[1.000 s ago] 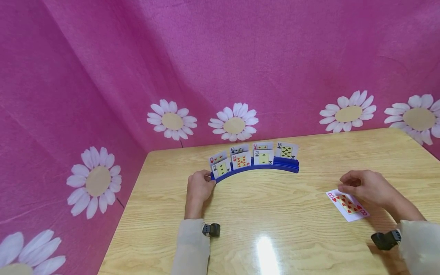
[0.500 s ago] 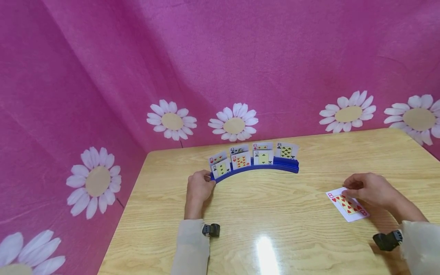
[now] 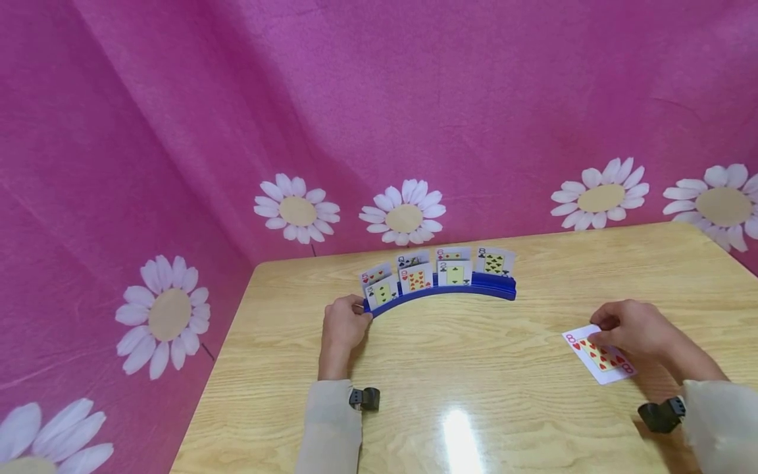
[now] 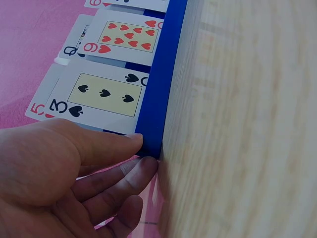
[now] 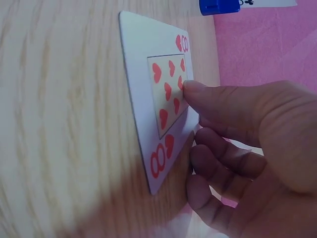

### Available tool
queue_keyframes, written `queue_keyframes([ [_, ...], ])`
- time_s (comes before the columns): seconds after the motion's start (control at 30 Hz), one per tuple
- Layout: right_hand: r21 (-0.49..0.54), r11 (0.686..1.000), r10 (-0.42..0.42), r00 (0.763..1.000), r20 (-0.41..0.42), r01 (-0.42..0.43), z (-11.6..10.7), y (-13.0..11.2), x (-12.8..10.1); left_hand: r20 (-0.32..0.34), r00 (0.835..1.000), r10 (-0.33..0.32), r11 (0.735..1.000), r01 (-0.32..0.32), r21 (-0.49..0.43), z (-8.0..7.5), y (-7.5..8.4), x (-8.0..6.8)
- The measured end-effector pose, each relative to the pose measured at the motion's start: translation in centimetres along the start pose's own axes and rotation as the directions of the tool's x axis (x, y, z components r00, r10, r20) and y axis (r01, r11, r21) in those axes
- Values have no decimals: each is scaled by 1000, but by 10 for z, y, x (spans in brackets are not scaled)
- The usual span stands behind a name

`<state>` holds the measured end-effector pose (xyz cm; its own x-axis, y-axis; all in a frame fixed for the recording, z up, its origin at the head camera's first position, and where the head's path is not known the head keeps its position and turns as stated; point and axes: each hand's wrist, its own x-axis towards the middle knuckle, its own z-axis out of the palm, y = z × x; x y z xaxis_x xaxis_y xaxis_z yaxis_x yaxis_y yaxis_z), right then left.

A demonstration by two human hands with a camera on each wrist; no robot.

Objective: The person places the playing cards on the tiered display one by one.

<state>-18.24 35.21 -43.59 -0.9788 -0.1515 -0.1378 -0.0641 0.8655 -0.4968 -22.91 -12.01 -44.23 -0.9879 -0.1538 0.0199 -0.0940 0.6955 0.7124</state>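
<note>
Near the table's far side, a curved blue card holder (image 3: 499,286) bears two rows of upright playing cards. At its left end my left hand (image 3: 345,324) pinches it; the left wrist view shows the thumb on the blue edge and fingertips beneath. The three of spades (image 4: 104,94) stands closest to that hand, the five of hearts partly hidden behind it. Off to the right, my right hand (image 3: 639,332) pinches an eight of hearts (image 3: 601,359) by its upper right edge. Its thumb presses the face, with other fingers behind, and the card leans close over the wood.
The holder's front row also has a nine of hearts (image 3: 416,280) and a two of clubs (image 3: 454,274). An eight of clubs (image 3: 496,262) stands at its right. Pink flowered cloth (image 3: 485,118) rises behind the wooden table (image 3: 414,375).
The right hand has shifted slightly right along the eight of hearts and closed its thumb and finger on the edge. The left hand and holder stay put.
</note>
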Motion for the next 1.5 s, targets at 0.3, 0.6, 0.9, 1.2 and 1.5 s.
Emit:
queue_keyframes([
  [0.3,-8,1000,5,1000,2,-5,0,-1,0,0,1000,-5,1000,5,-2,0,1,0],
  [0.6,28,999,15,1000,24,-16,3,-4,0,15,999,-37,999,37,-3,1,0,-1],
  [0.9,43,999,31,999,16,-31,5,-5,-1,9,1000,-23,1000,23,1,1,0,-4],
  [1.2,31,999,-15,1000,13,15,1,-8,0,0,1000,-9,1000,9,6,0,1,-2],
  [1.5,42,998,-42,999,6,42,-3,-16,-3,0,1000,-10,1000,10,-3,0,1,-2],
])
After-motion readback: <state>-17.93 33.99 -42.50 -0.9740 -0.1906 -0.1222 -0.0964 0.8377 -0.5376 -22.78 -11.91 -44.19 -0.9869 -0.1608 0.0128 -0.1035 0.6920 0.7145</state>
